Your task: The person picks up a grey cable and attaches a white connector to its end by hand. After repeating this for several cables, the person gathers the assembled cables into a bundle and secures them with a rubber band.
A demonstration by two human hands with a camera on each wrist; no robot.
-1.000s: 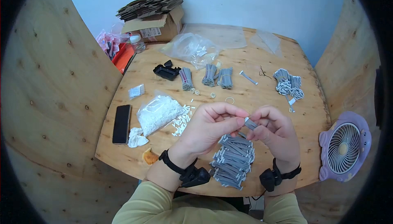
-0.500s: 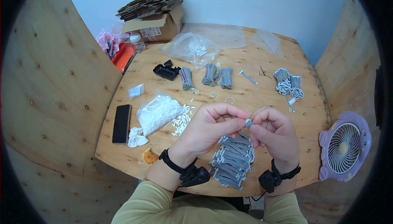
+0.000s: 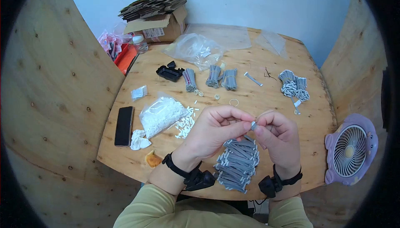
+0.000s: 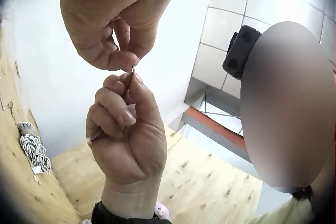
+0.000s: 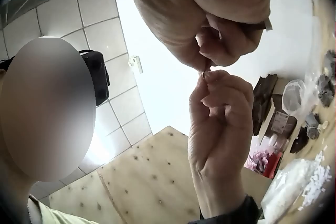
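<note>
In the head view, my left hand [image 3: 208, 132] and right hand [image 3: 280, 136] meet fingertip to fingertip over the table. Between them they pinch a short grey flat cable [image 3: 253, 126] with a white end; most of its length is hidden by the right fingers. Seen edge-on in the left wrist view, it is a thin sliver between the fingertips. Past the right hand's curled fingers, a grey end [image 5: 268, 24] sticks out in the right wrist view. Just below the hands lies a pile of similar grey flat cables [image 3: 237, 165] with white ends.
Left of the hands are a clear bag of white pieces [image 3: 161, 115], loose white pieces [image 3: 183, 124] and a phone [image 3: 124, 126]. Tied grey bundles [image 3: 230, 79] stand farther back, with more bundles [image 3: 293, 85] at the right. A purple fan [image 3: 350, 149] occupies the right edge.
My right hand has shifted slightly left, its fingers closing in toward the left fingertips. Less of the grey cable shows now. The left hand has stayed nearly still.
</note>
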